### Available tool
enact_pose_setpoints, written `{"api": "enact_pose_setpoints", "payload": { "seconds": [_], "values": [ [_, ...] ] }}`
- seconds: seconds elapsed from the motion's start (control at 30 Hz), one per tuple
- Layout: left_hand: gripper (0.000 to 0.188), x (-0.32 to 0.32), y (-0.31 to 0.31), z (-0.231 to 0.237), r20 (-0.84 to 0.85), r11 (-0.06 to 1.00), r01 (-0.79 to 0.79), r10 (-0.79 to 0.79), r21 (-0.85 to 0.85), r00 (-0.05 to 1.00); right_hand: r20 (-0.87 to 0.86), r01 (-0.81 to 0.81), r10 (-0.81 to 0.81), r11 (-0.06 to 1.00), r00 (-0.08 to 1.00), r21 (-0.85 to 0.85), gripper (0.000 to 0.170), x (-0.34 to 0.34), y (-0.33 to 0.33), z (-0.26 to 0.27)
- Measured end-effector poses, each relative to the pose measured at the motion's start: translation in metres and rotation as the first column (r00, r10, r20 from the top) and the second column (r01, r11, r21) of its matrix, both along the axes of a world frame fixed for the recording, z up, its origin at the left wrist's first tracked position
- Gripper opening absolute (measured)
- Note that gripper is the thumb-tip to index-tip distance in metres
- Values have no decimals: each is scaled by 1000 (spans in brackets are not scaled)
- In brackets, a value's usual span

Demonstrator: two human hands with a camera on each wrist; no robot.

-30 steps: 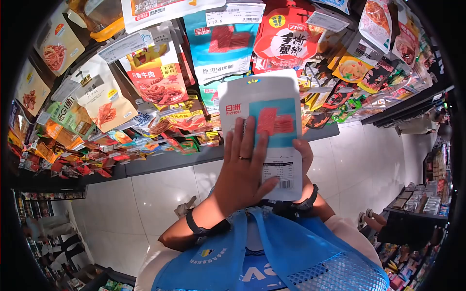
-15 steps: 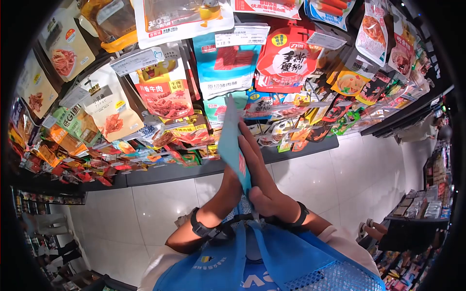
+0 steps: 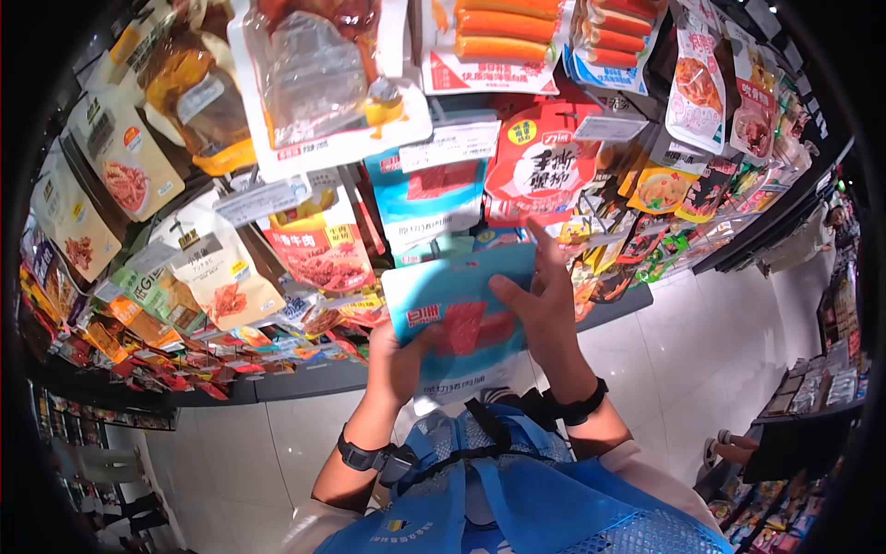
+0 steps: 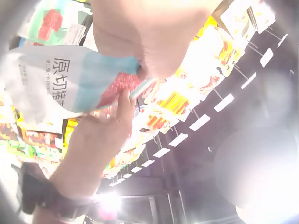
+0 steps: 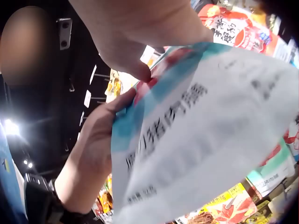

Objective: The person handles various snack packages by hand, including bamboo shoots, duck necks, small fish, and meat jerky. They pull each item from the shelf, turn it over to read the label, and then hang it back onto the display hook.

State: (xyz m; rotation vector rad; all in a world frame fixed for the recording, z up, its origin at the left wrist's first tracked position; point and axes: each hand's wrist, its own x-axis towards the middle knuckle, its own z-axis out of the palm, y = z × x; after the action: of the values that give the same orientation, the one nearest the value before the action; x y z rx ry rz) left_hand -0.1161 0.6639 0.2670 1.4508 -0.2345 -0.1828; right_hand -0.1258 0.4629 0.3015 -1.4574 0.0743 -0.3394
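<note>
In the head view, both hands hold a blue-and-white pork jerky pouch point(image 3: 461, 328) in front of the chest, its front panel with red meat slices turned up. The left hand point(image 3: 395, 360) grips its left side, thumb over the printed face. On the right side, the right hand point(image 3: 546, 309) has its thumb on the front near the upper edge and its other fingers at the edge and behind. Both wrist views show the pouch's white lower part point(image 5: 201, 135) free of the fingers, with dark lettering.
A matching jerky pouch point(image 3: 432, 198) hangs on the rack ahead, beside a red crab-stick pouch point(image 3: 540, 175). Price tags point(image 3: 449, 146) stick out from the hooks. Pale floor tiles point(image 3: 683, 342) lie below, and another shelf stands at the right.
The pouch has turned over from its back, with table and barcode, through edge-on to its front. The left hand has gone from flat across it to gripping its left side; the rack appears lower.
</note>
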Motion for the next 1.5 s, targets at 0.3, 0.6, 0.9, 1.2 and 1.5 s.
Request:
{"api": "enact_pose_setpoints", "payload": {
  "seconds": [0.3, 0.6, 0.9, 1.2, 1.5],
  "values": [
    [25, 81, -46, 51, 93, 955, -295, 297, -33, 950, -39, -123, 120, 990, 992, -68, 20, 94, -41, 37],
    [17, 121, -52, 53, 226, 863, -500, 503, -76, 834, 158, -24, 54, 983, 986, -181, 20, 147, -33, 61],
    [23, 124, -59, 60, 268, 795, -601, 599, -83, 755, 96, -37, 47, 994, 994, -107, 23, 149, -31, 80],
    [26, 131, -60, 65, 276, 804, -594, 579, -37, 767, 217, 37, 16, 971, 976, -237, 19, 164, -25, 63],
    [43, 122, -57, 32, 393, 767, -605, 499, 215, 772, 301, 192, -100, 937, 948, -293, 28, 162, -22, 40]
  ]
}}
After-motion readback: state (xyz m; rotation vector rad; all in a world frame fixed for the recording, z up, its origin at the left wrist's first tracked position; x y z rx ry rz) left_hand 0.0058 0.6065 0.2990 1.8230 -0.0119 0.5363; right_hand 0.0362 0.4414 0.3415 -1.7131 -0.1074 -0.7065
